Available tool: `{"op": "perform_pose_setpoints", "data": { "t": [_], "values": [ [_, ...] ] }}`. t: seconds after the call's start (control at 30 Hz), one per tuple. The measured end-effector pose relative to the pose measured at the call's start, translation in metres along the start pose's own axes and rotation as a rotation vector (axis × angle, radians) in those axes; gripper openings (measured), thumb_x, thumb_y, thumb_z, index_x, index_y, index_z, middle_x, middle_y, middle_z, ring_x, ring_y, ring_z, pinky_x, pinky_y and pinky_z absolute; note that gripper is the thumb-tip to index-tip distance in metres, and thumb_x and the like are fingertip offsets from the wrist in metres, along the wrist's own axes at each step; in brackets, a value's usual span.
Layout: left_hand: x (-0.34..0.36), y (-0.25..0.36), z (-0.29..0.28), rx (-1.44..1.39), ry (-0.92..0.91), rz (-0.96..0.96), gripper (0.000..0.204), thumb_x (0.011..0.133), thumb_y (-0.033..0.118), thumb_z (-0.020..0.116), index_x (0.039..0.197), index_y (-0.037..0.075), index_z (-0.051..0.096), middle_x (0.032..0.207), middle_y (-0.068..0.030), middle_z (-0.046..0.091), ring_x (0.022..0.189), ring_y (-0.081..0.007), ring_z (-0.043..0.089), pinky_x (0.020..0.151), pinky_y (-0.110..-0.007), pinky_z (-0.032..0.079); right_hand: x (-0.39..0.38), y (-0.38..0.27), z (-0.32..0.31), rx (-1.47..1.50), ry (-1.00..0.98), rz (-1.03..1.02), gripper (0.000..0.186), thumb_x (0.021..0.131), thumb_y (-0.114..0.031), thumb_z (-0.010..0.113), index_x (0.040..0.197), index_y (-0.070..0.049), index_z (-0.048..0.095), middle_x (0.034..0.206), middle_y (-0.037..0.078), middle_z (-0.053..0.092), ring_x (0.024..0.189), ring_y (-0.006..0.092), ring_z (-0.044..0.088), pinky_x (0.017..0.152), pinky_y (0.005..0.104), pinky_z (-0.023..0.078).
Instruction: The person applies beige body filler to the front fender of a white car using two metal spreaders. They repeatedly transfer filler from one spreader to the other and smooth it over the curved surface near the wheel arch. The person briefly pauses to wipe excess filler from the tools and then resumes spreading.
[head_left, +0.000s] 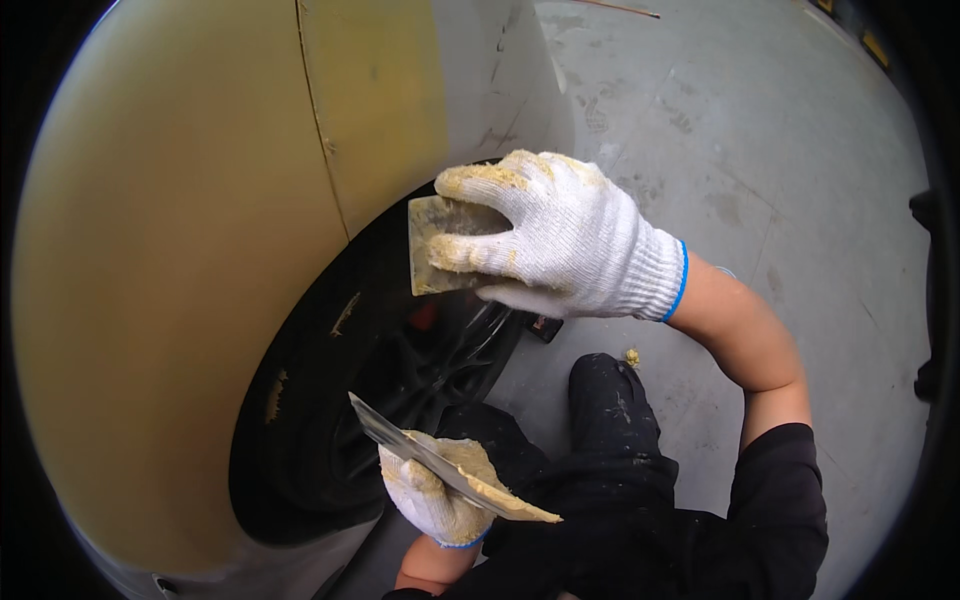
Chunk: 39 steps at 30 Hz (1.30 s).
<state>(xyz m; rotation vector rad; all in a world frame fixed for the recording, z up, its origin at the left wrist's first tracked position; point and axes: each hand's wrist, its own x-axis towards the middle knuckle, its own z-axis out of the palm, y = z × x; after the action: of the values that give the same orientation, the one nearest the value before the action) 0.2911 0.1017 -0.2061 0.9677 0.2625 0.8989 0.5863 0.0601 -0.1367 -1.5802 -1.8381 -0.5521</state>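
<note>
From where I stand, the car panel (160,250) fills the left side, with a yellowish patch (385,100) at its far end, beyond a thin seam (318,120). The right hand (575,230), gloved, has a rectangular spreader (423,222) gripped, two fingers apart on its near face; where the thumb presses I cannot tell. The spreader is over the tyre (300,465), just below the wheel arch, and whether it touches anything is unclear. Nearer, the left hand (430,500), gloved too, is closed around a flat blade (380,425) that tilts down to the right, carrying yellowish paste (510,498).

That tilt is what worries me: the paste sits at the low end, above the person's dark trousers (615,410), and could slide off onto them or the floor (750,200), where a yellowish clump (632,356) lies beside the knee. The tyre bears smears (345,314), so more could land there if the spreader slips past the arch edge. Caked glove fingers could weaken the grip or drag marks across the patch. A tilted spreader might dig a ridge, and paste left too long could stiffen.
</note>
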Motion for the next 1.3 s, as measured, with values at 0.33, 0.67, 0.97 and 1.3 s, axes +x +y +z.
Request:
{"op": "perform_pose_setpoints", "data": {
  "t": [0.33, 0.67, 0.97, 1.3],
  "values": [
    [-0.006, -0.003, 0.010, 0.011, 0.141, -0.014, 0.042, 0.108, 0.037, 0.068, 0.127, 0.003, 0.054, 0.086, -0.0099, 0.071, 0.064, -0.0144, 0.069, 0.057, -0.026, 0.059, 0.053, 0.024, -0.009, -0.343, 0.418, -0.187, 0.023, 0.086, -0.026, 0.074, 0.109, -0.026, 0.081, 0.127, 0.001, 0.069, 0.100, 0.0229, 0.072, 0.079, 0.0389, 0.062],
    [0.000, -0.006, 0.024, 0.142, 0.189, 0.042, 0.032, 0.112, 0.034, 0.061, 0.130, 0.008, 0.056, 0.092, -0.0012, 0.067, 0.069, -0.0102, 0.067, 0.059, -0.025, 0.060, 0.055, 0.032, -0.022, -0.385, 0.271, -0.171, 0.021, 0.089, -0.022, 0.069, 0.106, -0.025, 0.080, 0.126, 0.001, 0.070, 0.094, 0.0240, 0.070, 0.076, 0.0400, 0.059],
    [0.035, -0.019, 0.044, 0.578, 0.319, 0.329, 0.048, 0.114, 0.043, 0.057, 0.144, 0.005, 0.053, 0.121, -0.0050, 0.065, 0.110, -0.0139, 0.064, 0.095, -0.030, 0.055, -0.033, -0.010, -0.042, 1.329, -0.403, 0.157, 0.065, 0.081, -0.020, 0.094, 0.138, 0.001, 0.072, 0.151, 0.020, 0.062, 0.141, 0.0326, 0.057, 0.119, 0.0442, 0.043],
    [0.019, -0.007, 0.054, 0.061, 0.073, 0.129, 0.036, 0.115, 0.044, 0.051, 0.119, 0.009, 0.058, 0.067, 0.0035, 0.051, 0.046, -0.0084, 0.045, 0.041, -0.022, 0.043, 0.002, -0.006, -0.048, 0.193, -0.173, -0.124, 0.043, 0.077, -0.023, 0.089, 0.118, -0.023, 0.077, 0.133, 0.015, 0.068, 0.103, 0.0363, 0.072, 0.083, 0.0460, 0.061]
  ]
}}
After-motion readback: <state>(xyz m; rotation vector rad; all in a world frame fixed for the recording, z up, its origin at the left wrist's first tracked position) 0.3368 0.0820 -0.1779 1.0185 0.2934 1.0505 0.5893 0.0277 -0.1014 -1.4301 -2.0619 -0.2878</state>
